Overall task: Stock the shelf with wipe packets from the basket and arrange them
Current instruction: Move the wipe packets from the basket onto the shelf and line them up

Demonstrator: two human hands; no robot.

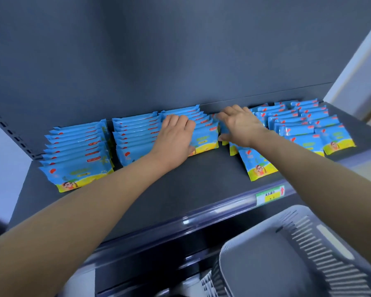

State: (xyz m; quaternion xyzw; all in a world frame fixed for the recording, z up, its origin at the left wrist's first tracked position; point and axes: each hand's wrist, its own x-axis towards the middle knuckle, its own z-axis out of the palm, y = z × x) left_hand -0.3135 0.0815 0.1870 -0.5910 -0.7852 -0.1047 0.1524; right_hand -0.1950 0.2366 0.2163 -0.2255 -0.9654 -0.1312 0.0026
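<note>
Blue-and-yellow wipe packets stand in rows on a dark shelf (180, 189). The far-left row (77, 151) and the second row (135, 136) stand untouched. My left hand (176, 138) lies over the front of the third row (204, 136), fingers curled on the packet tops. My right hand (240, 125) rests on the tops of packets in a short middle row, thumb down at its left side. A front packet (259, 166) stands below my right wrist. Further rows (308, 125) fill the right end. The grey basket (287, 254) at lower right shows no packets.
The shelf's front rail carries a green-and-yellow price label (270, 196). A dark back panel (180, 61) rises behind the rows. A slotted upright (11, 133) borders the left. Bare shelf surface lies in front of the middle rows.
</note>
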